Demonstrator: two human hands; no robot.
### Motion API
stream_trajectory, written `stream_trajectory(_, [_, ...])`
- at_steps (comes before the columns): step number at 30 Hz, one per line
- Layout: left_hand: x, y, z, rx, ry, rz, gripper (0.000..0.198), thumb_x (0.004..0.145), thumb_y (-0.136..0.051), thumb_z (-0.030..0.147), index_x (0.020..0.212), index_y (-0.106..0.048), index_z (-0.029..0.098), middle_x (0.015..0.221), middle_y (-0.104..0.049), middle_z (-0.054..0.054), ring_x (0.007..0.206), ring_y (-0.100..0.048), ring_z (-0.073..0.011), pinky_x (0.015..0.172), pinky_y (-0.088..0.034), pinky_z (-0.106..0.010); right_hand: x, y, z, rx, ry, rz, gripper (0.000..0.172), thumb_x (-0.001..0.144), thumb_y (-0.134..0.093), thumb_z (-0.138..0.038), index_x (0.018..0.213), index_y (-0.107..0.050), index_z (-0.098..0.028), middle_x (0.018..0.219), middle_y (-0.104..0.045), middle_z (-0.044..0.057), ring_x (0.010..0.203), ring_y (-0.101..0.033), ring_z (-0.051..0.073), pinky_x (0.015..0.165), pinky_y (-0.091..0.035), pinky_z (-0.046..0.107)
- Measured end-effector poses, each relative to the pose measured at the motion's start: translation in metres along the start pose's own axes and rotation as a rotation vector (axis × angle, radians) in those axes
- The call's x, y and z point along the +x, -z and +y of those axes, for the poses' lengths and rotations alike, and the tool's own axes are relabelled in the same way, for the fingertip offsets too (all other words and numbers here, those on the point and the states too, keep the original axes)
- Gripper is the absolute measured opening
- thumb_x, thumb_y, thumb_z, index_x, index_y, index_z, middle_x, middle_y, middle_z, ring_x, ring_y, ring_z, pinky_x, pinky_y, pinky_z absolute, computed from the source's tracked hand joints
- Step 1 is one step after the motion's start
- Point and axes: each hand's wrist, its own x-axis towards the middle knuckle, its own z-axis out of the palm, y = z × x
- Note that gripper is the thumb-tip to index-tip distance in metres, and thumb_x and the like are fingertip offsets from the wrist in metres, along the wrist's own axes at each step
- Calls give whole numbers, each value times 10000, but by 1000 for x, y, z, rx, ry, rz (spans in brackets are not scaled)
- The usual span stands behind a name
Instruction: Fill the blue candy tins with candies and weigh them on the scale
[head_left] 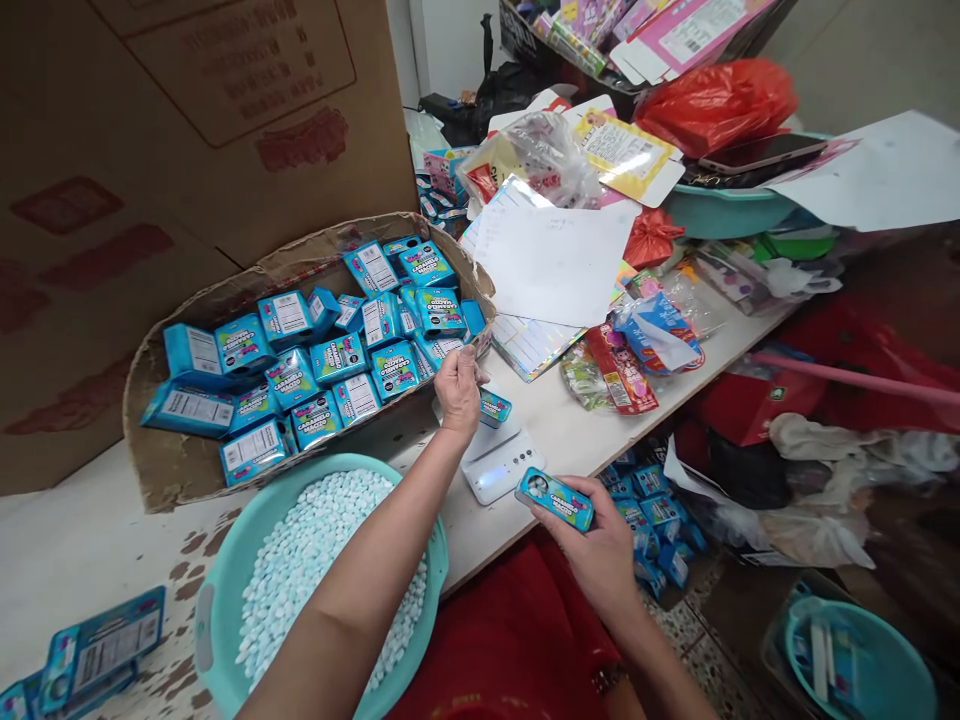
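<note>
My right hand (600, 535) is closed round a small blue candy tin (556, 498), its "Caramelo Macizo" label facing up, over the table's front edge. My left hand (459, 388) is bunched into a closed grip above the far end of a small white digital scale (499, 465). What those fingers hold, if anything, is hidden. Beside that hand, another blue tin (495, 408) rests on the scale. Below my left forearm stands a turquoise basin (225, 610) full of pale blue and white candies (300, 560).
A cut-down cardboard tray (142, 470) holds many blue candy boxes (337, 358). Behind it rises a large carton (210, 130). Papers (555, 260), wrappers and a red bag (720, 100) crowd the table's far side. More blue packs (656, 520) lie below the edge, near another turquoise basin (892, 660).
</note>
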Motion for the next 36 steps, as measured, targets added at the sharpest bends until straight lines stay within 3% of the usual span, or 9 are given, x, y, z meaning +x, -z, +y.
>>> stream_trajectory(8, [1, -3, -3, -76, 66, 44, 490, 789, -533, 602, 574, -369, 193, 479, -363, 76, 398, -400, -55, 424, -332, -195, -1, 1, -1, 2, -8, 13, 362, 656, -737, -419, 900, -607, -186, 848, -637, 35, 734, -581, 174, 686, -496, 295])
stream_trajectory(13, [0, 4, 30, -331, 200, 42, 517, 714, -620, 613, 583, -364, 183, 484, -328, 76, 396, -294, -34, 363, -200, -165, -1, 3, -1, -22, -31, 43, 395, 646, -740, -451, 903, -607, -182, 811, -636, 27, 702, -577, 170, 652, -494, 289])
stream_trajectory(16, [-5, 31, 60, -456, 371, -1, 463, 717, -674, 532, 610, -395, 177, 488, -308, 82, 380, -259, -25, 349, -158, -157, -1, 7, -1, -51, -31, 67, 407, 635, -745, -462, 898, -612, -182, 813, -634, 27, 702, -573, 169, 642, -493, 285])
stream_trajectory(19, [-14, 71, 78, -460, 648, -63, 363, 714, -704, 437, 681, -471, 161, 520, -364, 70, 377, -277, -17, 343, -141, -143, 0, 11, -2, -50, -40, 82, 415, 626, -743, -473, 891, -614, -180, 817, -633, 30, 709, -574, 172, 644, -497, 287])
stream_trajectory(21, [-22, 96, 80, -371, 777, -130, 319, 684, -727, 375, 749, -524, 137, 577, -439, 44, 396, -318, -11, 348, -125, -130, 1, 13, -1, -56, -57, 86, 426, 615, -745, -481, 883, -615, -177, 803, -632, 31, 704, -574, 175, 646, -499, 293])
stream_trajectory(24, [-34, 119, 71, -136, 824, -228, 308, 659, -715, 331, 822, -558, 122, 599, -475, 30, 394, -338, -18, 356, -109, -135, 2, 12, 1, -69, -79, 83, 453, 605, -750, -491, 898, -614, -173, 805, -634, 34, 697, -573, 175, 638, -499, 292])
stream_trajectory(29, [-33, 118, 51, 328, 656, -455, 166, 718, -602, 305, 715, -525, 157, 581, -484, 30, 436, -399, -61, 417, -246, -183, 3, 8, 2, -92, -60, 61, 458, 608, -748, -504, 898, -616, -175, 813, -639, 36, 704, -574, 178, 645, -498, 294])
stream_trajectory(32, [-15, 99, 51, 673, 358, -669, 55, 744, -534, 202, 757, -580, 174, 696, -573, -5, 582, -504, -117, 552, -368, -239, 3, 6, 2, -97, -40, 46, 457, 614, -744, -506, 903, -617, -176, 827, -644, 39, 714, -579, 181, 655, -500, 298])
stream_trajectory(36, [9, 63, 57, 1037, -20, -819, 170, 751, -467, 93, 786, -599, 193, 843, -613, -59, 806, -544, -195, 685, -383, -287, 3, 3, 2, -97, -25, 46, 451, 629, -735, -502, 919, -618, -178, 839, -649, 41, 729, -585, 188, 665, -502, 306])
